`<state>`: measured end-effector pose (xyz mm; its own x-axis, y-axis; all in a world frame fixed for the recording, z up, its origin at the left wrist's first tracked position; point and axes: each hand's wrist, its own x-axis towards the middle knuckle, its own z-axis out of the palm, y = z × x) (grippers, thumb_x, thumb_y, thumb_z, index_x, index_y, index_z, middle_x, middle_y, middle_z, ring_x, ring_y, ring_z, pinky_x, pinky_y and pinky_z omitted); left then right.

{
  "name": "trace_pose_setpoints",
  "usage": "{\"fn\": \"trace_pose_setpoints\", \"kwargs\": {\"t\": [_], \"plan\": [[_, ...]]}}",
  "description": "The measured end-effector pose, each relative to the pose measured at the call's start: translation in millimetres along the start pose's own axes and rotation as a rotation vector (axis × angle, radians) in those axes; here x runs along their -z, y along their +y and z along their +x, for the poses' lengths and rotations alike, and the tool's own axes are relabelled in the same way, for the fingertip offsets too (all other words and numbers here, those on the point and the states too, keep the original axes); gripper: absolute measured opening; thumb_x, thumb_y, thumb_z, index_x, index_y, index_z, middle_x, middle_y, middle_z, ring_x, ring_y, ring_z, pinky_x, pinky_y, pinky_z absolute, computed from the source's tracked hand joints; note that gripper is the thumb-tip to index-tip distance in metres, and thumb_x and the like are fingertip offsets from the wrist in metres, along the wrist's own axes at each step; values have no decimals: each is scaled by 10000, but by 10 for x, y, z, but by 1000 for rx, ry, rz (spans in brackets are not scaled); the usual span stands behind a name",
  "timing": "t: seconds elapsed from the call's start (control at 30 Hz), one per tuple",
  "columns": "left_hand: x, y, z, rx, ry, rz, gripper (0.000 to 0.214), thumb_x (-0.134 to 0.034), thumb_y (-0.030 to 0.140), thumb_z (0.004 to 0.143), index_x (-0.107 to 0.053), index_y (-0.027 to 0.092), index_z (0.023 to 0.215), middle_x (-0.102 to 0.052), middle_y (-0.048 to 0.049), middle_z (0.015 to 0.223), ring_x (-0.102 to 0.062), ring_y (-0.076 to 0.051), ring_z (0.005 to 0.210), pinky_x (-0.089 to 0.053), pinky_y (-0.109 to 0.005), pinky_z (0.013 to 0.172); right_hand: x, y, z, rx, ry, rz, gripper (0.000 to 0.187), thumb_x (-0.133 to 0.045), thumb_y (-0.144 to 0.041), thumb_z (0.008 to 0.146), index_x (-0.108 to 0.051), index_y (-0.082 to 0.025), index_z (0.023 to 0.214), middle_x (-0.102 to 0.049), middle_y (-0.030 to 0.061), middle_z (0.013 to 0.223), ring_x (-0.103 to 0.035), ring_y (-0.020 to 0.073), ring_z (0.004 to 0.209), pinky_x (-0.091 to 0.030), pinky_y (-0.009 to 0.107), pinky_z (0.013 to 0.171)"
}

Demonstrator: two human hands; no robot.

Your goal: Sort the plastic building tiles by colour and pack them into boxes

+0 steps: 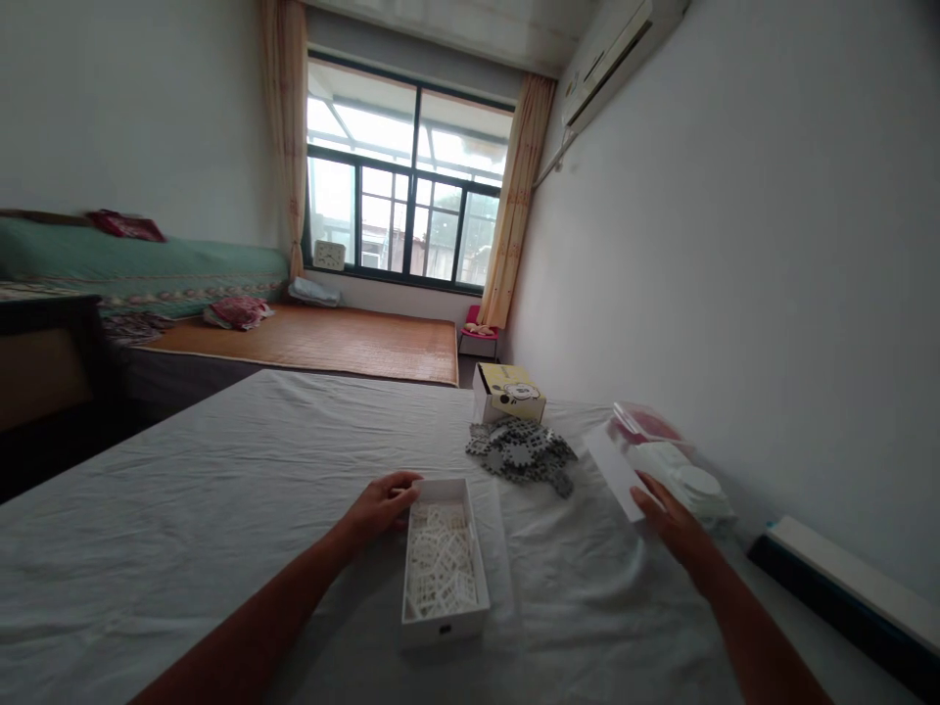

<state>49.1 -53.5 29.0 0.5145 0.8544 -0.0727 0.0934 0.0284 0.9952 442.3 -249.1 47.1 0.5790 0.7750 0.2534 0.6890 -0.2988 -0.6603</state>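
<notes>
An oblong white box (445,629) without its lid stands on the cloth-covered table in front of me, filled with tangled thin white plastic-looking pieces (442,563). My left hand (388,504) grips the far left corner of this box, fingers bent against its wall. Off to the right, my right hand (665,514) pinches a flat white box lid (615,472), held tilted above the table. A heap of grey gear-shaped pieces (518,448) lies between and beyond the two hands.
Behind the grey heap sits a yellow printed box (510,390). White packages (680,480) and a clear container with red contents (650,423) lie near the right wall. A long white-and-black object (852,587) is at right. Beyond the table is a bed (330,338).
</notes>
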Motion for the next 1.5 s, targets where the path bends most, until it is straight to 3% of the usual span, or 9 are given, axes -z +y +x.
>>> {"fn": "trace_pose_setpoints", "kwargs": {"t": [0.1, 0.2, 0.27, 0.37, 0.53, 0.67, 1.27, 1.37, 1.5], "plan": [[-87, -9, -38, 32, 28, -103, 412, -704, 466, 589, -612, 191, 881, -592, -14, 900, -568, -174, 840, -528, -303, 644, -74, -588, -325, 181, -97, 87, 567, -358, -527, 859, -431, -229, 1336, -463, 81, 1378, -420, 239, 1272, -341, 402, 1056], [-191, -2, -85, 32, 54, -155, 338, -695, 436, 600, -588, 176, 788, -555, 5, 796, -542, -153, 800, -530, -313, 664, -232, -1124, -721, 400, -104, -43, 497, -413, -481, 860, -470, -285, 1313, -430, 54, 1406, -394, 256, 1285, -328, 452, 1061], [-226, 18, -116, 32, 47, -132, 338, -686, 456, 610, -580, 171, 759, -531, 5, 762, -526, -161, 817, -530, -310, 659, -321, -1371, -953, 507, -68, -159, 462, -469, -465, 838, -508, -326, 1277, -435, 42, 1400, -438, 282, 1237, -383, 479, 1008], [-215, 48, -144, 53, 20, -53, 383, -654, 512, 638, -597, 173, 805, -546, -28, 840, -517, -189, 878, -522, -276, 601, -414, -1541, -1167, 602, 6, -312, 460, -540, -480, 786, -547, -364, 1231, -447, 37, 1390, -496, 324, 1141, -461, 499, 881], [-175, 9, -129, 67, -36, -5, 442, -566, 572, 707, -619, 185, 912, -571, -60, 946, -536, -182, 874, -494, -215, 543, -635, -1513, -1243, 639, 27, -451, 491, -560, -522, 755, -557, -370, 1222, -489, 51, 1357, -501, 351, 1093, -489, 483, 755], [-193, -21, -112, 60, -52, -1, 465, -540, 597, 716, -621, 176, 895, -570, -61, 927, -538, -162, 802, -484, -201, 506, -803, -1520, -1259, 634, 29, -472, 513, -555, -552, 755, -546, -366, 1232, -499, 54, 1348, -495, 342, 1095, -483, 468, 761], [-192, -38, -98, 87, -50, -15, 477, -582, 601, 703, -645, 191, 939, -587, -50, 888, -552, -148, 749, -486, -195, 498, -1016, -1544, -1286, 572, 61, -417, 483, -492, -549, 807, -532, -314, 1227, -523, 76, 1321, -507, 335, 1101, -482, 473, 791], [-179, -44, -95, 91, -56, -10, 472, -578, 591, 713, -644, 190, 953, -582, -54, 919, -550, -144, 749, -483, -191, 497, -1007, -1475, -1293, 574, 30, -380, 595, -526, -570, 778, -432, -323, 1311, -467, 70, 1373, -448, 359, 1177, -473, 497, 807], [-163, -49, -90, 94, -57, -5, 449, -548, 578, 734, -631, 178, 922, -564, -56, 931, -550, -146, 764, -486, -197, 502, -960, -1284, -1346, 560, -10, -234, 976, -634, -539, 698, -78, -267, 1453, -297, 111, 1467, -312, 353, 1306, -396, 516, 964]]}}
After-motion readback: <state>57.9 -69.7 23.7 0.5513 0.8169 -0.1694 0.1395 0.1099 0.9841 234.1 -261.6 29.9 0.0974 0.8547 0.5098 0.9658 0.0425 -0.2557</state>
